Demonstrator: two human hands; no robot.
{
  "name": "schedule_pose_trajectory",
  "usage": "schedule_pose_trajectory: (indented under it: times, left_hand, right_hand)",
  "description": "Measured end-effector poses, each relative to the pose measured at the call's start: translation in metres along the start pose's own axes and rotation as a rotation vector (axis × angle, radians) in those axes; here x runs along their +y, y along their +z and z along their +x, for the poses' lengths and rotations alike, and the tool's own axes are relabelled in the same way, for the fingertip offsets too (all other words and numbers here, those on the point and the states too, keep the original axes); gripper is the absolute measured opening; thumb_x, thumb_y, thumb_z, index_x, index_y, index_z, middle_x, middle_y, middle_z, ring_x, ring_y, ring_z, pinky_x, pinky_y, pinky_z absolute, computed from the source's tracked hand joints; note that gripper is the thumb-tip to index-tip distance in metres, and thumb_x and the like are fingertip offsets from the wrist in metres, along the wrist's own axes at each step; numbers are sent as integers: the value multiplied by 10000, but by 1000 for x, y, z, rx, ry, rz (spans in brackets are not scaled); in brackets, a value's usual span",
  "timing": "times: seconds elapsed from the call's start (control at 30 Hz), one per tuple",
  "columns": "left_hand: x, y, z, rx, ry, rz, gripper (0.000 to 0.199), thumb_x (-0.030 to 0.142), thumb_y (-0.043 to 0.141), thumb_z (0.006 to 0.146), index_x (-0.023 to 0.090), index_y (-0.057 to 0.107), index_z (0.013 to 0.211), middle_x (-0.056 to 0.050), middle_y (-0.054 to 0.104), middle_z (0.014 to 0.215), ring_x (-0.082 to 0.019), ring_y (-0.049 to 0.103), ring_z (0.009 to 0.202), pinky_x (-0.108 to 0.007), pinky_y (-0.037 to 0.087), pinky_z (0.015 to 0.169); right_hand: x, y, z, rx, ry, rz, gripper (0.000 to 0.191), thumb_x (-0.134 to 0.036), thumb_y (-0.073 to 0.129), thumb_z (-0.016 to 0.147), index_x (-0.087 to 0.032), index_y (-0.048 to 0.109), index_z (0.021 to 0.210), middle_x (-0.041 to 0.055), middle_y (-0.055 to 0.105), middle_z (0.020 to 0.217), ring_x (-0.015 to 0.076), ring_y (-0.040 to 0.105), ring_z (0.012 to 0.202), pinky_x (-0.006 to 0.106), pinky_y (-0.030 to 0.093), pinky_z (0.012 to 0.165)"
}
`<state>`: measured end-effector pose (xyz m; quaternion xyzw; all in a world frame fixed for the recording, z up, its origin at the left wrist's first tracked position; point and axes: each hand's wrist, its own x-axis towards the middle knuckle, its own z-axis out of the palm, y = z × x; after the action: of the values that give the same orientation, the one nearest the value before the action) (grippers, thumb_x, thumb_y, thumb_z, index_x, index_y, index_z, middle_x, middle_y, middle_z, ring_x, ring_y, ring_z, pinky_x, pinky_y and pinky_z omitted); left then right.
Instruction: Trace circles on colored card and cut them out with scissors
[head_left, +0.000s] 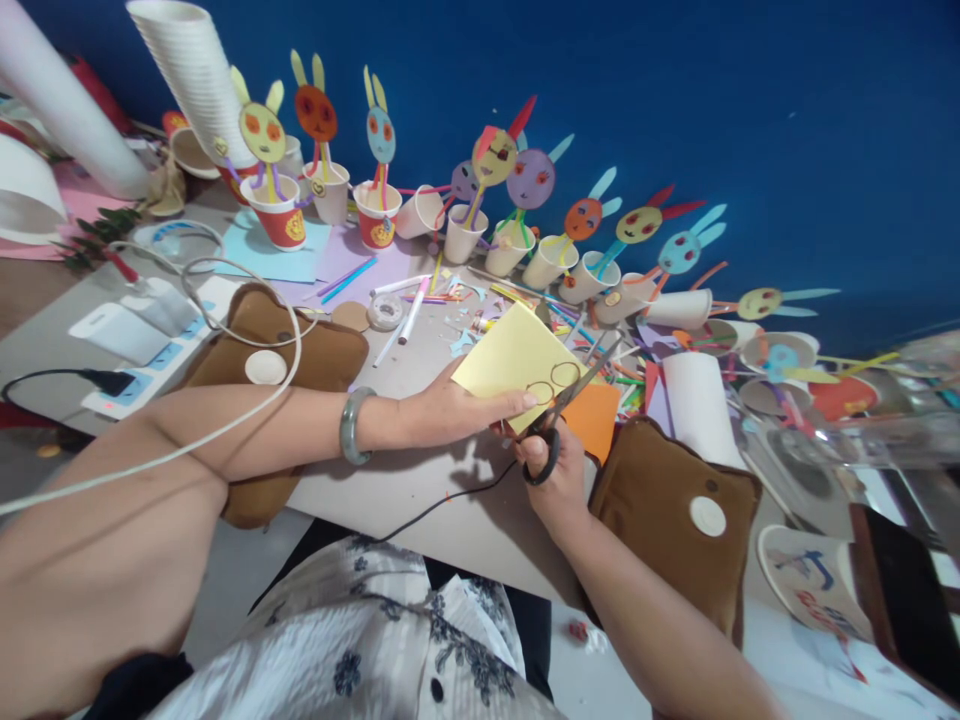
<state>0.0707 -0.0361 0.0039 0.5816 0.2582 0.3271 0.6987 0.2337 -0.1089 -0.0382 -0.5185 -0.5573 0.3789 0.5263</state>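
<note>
My left hand (457, 408) pinches a sheet of yellow paper (514, 350), its thumb lying on the face near the lower edge. Two small circles are drawn on the paper's right side. The scissors (574, 395) are in my right hand (559, 470), with thumb and fingers through the black handles. Their blades lie at the paper's right edge, beside the drawn circles; whether they are cutting I cannot tell. Under the yellow sheet, a piece of orange paper (592, 418) shows. My left fingers behind the sheet are mostly hidden.
Paper cups with rabbit-faced figures (379, 215) line the wall side. Paper scraps, pens (414, 310) and a tape roll (385, 312) lie mid-table. Brown pouches (675, 510) flank my arms. A power strip (161, 350) and white cable are at left, a phone (904, 590) at right.
</note>
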Motion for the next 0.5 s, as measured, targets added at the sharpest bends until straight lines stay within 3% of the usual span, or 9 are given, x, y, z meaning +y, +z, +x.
schedule_pose_trajectory:
  times: [0.3, 0.5]
  left_hand:
    - [2, -1, 1, 12, 22, 17, 469, 355, 708, 881, 126, 658, 1287, -158, 738, 1269, -253, 706, 1157, -433, 534, 1094]
    - [5, -3, 0, 39, 15, 97, 356, 333, 700, 869, 137, 703, 1167, -98, 775, 1137, -190, 723, 1003, -308, 578, 927]
  right_hand:
    - [-3, -2, 0, 16, -26, -51, 572, -769, 673, 795, -231, 510, 689, -46, 434, 585, 131, 383, 538, 302, 354, 545]
    - [3, -4, 0, 23, -32, -57, 559, -745, 681, 804, -229, 516, 666, -26, 470, 606, 151, 441, 587, 311, 374, 580]
